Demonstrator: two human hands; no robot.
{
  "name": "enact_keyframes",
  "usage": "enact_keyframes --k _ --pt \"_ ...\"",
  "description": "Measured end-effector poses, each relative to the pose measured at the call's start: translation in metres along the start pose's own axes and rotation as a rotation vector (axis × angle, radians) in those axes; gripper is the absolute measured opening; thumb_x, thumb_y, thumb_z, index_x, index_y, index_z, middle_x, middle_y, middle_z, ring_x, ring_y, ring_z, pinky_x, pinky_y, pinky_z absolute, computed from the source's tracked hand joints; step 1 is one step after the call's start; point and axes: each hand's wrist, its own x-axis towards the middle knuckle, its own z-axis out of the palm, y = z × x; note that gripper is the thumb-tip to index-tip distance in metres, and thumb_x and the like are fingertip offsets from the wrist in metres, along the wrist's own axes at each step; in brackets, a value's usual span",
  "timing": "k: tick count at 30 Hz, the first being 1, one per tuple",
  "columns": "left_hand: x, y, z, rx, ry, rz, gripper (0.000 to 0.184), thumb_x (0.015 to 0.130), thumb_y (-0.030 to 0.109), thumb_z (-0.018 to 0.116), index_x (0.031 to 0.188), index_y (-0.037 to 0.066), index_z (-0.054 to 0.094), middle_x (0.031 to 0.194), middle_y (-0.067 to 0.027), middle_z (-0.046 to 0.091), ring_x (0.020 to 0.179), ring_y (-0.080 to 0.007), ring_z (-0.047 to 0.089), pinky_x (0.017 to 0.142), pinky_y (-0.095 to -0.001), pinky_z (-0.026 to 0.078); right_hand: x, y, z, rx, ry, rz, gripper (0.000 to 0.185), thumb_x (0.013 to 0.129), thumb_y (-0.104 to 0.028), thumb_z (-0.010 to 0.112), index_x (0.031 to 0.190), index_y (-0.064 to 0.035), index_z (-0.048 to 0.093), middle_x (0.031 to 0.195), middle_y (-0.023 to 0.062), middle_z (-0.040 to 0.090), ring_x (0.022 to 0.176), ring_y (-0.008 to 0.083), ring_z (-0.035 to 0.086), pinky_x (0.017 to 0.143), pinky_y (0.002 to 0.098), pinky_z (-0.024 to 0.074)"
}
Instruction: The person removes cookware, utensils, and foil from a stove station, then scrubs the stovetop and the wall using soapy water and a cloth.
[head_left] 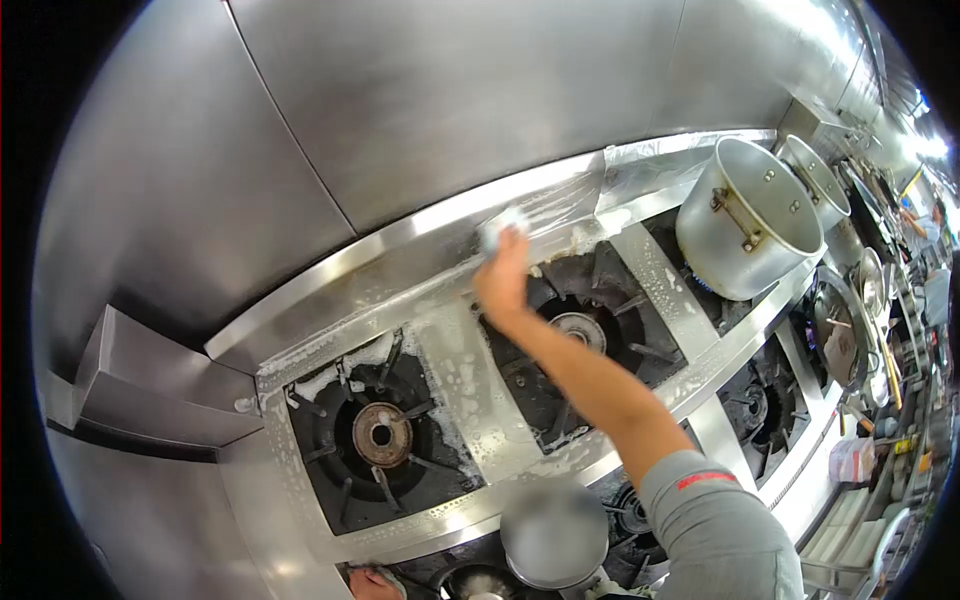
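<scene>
My right hand (503, 275) is pressed against the steel backsplash (440, 237) behind the stove, closed around a whitish scrubbing pad (503, 228) blurred by motion. Streaks of suds run along the metal beside it. Below that arm lies a black burner (580, 330) with a grate. To its left, another burner (382, 434) has white foam on its back edge. At the bottom edge my left hand (373, 584) is only partly visible near the stove's front; its fingers are mostly cut off, and I cannot make out what it touches.
Two large aluminium pots (745, 235) stand at the back right, the nearer over a blue flame. A round grey pot or lid (553, 535) sits close in front. Pans and ladles (872, 285) crowd the right side. A steel box (165, 375) juts out at left.
</scene>
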Motion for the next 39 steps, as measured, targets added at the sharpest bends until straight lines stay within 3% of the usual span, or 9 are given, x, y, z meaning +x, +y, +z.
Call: enact_keyframes --k 8,10,16,21,25,29,32,37,39 --pt "0.004 0.014 -0.012 0.021 -0.144 -0.123 0.038 0.095 0.029 0.036 0.077 -0.001 0.050 0.085 -0.0231 0.055 0.079 -0.0453 0.052 0.068 -0.0540 0.039 0.042 0.021 0.004 -0.153 0.298 -0.401 0.058 0.086 -0.008 0.044 0.141 0.0070 0.031 0.143 0.0303 0.034 0.136 0.0420 0.029 0.116 0.0505 0.0154" --pt "0.002 0.006 -0.004 0.028 -0.100 -0.072 0.038 0.095 0.030 0.036 0.077 0.000 0.050 0.084 -0.0230 0.055 0.079 -0.0452 0.052 0.068 -0.0543 0.039 0.029 0.006 -0.007 -0.466 -0.360 -0.440 0.072 0.074 0.002 0.052 0.139 0.0143 0.025 0.146 0.0319 0.028 0.139 0.0430 0.024 0.117 0.0461 0.0167" --pt "0.000 0.011 -0.008 0.092 -0.112 -0.139 0.037 0.096 0.029 0.037 0.077 0.001 0.051 0.078 -0.0214 0.052 0.075 -0.0432 0.051 0.066 -0.0536 0.038 0.079 0.069 -0.030 -0.528 -0.086 -0.017 0.055 0.086 -0.008 0.044 0.134 0.0174 0.035 0.140 0.0319 0.038 0.135 0.0442 0.031 0.114 0.0523 0.0203" --pt "0.011 0.017 -0.029 -0.002 -0.251 -0.101 0.029 0.088 0.023 0.047 0.099 0.001 0.063 0.097 -0.0210 0.063 0.092 -0.0397 0.060 0.084 -0.0471 0.048 0.022 0.048 0.005 -0.792 -0.170 -0.439 0.070 0.077 -0.001 0.055 0.138 0.0176 0.025 0.140 0.0380 0.032 0.136 0.0459 0.028 0.117 0.0454 0.0156" --pt "-0.005 0.012 -0.023 0.023 -0.137 -0.109 0.036 0.096 0.028 0.036 0.080 0.000 0.051 0.079 -0.0213 0.052 0.078 -0.0431 0.051 0.067 -0.0536 0.038 0.081 0.044 -0.027 0.147 0.128 0.141 0.069 0.084 -0.022 0.056 0.133 0.0203 0.034 0.147 0.0331 0.026 0.135 0.0462 0.029 0.115 0.0527 0.0162" --pt "0.002 0.009 -0.011 0.135 -0.109 -0.127 0.036 0.095 0.028 0.037 0.080 -0.001 0.052 0.081 -0.0223 0.053 0.081 -0.0441 0.053 0.071 -0.0548 0.040 -0.019 -0.041 0.025 -0.993 -0.421 -0.300 0.071 0.081 -0.006 0.052 0.140 0.0180 0.021 0.147 0.0310 0.028 0.135 0.0421 0.032 0.114 0.0440 0.0241" --pt "0.005 0.006 -0.017 0.057 -0.133 -0.113 0.028 0.087 0.024 0.048 0.095 0.002 0.063 0.096 -0.0220 0.063 0.091 -0.0399 0.059 0.083 -0.0471 0.048 -0.015 -0.003 0.016 -0.897 -0.356 -0.456 0.074 0.079 -0.006 0.055 0.139 0.0191 0.021 0.148 0.0306 0.026 0.136 0.0427 0.030 0.114 0.0436 0.0246" --pt "0.004 0.014 -0.019 0.087 -0.092 -0.110 0.039 0.095 0.028 0.035 0.077 -0.002 0.053 0.089 -0.0260 0.058 0.091 -0.0469 0.055 0.083 -0.0535 0.045 0.094 0.023 -0.074 0.334 -0.122 0.681 0.066 0.082 -0.006 0.054 0.138 0.0164 0.025 0.139 0.0341 0.037 0.131 0.0386 0.039 0.110 0.0383 0.0304" --pt "0.012 0.029 -0.030 0.042 -0.291 -0.219 0.041 0.096 0.029 0.034 0.078 -0.003 0.054 0.095 -0.0284 0.060 0.096 -0.0475 0.055 0.089 -0.0525 0.045 0.061 0.013 -0.038 0.076 -0.078 0.524 0.062 0.092 -0.016 0.048 0.144 0.0087 0.023 0.130 0.0292 0.050 0.121 0.0295 0.052 0.091 0.0403 0.0477"
